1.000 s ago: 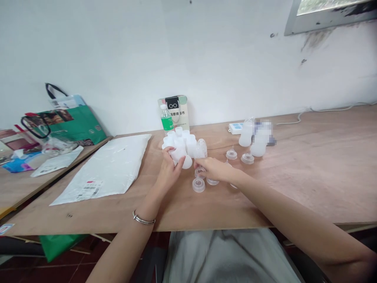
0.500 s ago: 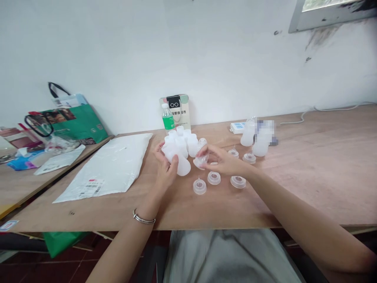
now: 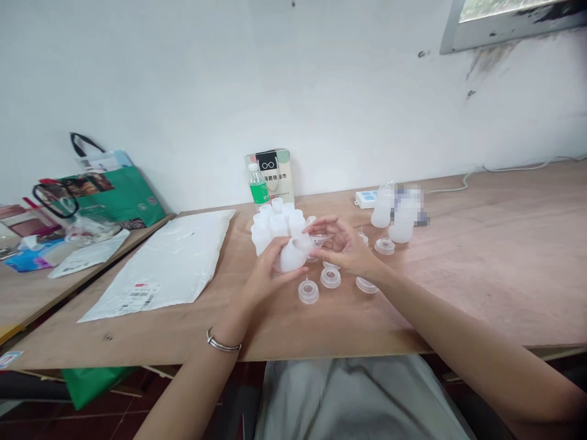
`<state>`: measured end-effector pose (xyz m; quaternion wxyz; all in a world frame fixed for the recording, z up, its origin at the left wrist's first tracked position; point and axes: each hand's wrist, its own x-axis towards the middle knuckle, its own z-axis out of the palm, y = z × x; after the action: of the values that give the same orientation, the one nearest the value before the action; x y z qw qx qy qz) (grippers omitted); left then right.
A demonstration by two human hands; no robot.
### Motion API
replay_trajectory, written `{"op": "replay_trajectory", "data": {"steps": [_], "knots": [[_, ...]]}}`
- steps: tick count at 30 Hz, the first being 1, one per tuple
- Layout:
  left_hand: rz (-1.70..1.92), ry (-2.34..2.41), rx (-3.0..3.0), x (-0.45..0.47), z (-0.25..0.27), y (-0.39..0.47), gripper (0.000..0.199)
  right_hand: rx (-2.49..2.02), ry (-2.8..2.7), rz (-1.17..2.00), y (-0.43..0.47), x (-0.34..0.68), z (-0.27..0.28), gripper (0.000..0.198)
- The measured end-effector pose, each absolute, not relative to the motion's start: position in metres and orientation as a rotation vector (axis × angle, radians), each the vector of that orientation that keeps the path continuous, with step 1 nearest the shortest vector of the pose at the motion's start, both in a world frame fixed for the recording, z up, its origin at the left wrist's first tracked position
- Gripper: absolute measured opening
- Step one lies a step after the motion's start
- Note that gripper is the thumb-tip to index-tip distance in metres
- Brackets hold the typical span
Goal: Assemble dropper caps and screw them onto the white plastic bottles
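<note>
My left hand is wrapped round a frosted white plastic bottle, which is tilted with its mouth toward the right. At that mouth, my right hand pinches a clear plastic cap with a thin tip. Whether the cap is seated on the neck cannot be made out. Just behind the hands stands a cluster of similar white bottles. Several loose clear caps lie around my right wrist, among them a near cap, a middle cap and a farther cap.
Two frosted bottles stand at the back right near a white box, partly blurred out. A white mailing bag covers the table's left. Against the wall are a green-labelled drink bottle and a paper bag.
My left hand has brought the bottle away from the cluster, to the right, and turned its mouth toward my right hand. The cap in my right hand now meets the bottle's mouth.
</note>
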<state>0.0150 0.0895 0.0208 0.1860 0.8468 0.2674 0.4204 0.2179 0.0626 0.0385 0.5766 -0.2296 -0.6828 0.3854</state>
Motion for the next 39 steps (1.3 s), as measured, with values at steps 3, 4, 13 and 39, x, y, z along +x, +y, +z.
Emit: {"op": "replay_trajectory", "data": {"steps": [3, 4, 13, 39], "knots": [[1.161, 0.721, 2.45, 0.016, 0.03, 0.085, 0.053, -0.535, -1.597, 0.868, 0.062, 0.218, 0.039, 0.041], [1.13, 0.709, 2.437, 0.017, 0.031, 0.084, 0.057, -0.534, -1.613, 0.851, 0.062, 0.218, 0.039, 0.039], [0.845, 0.634, 2.027, 0.014, 0.025, 0.082, 0.062, -0.547, -1.623, 0.936, 0.059, 0.221, 0.042, 0.041], [0.364, 0.348, 1.415, 0.01, 0.034, 0.079, 0.081, -0.575, -1.714, 1.037, 0.058, 0.221, 0.041, 0.047]]}}
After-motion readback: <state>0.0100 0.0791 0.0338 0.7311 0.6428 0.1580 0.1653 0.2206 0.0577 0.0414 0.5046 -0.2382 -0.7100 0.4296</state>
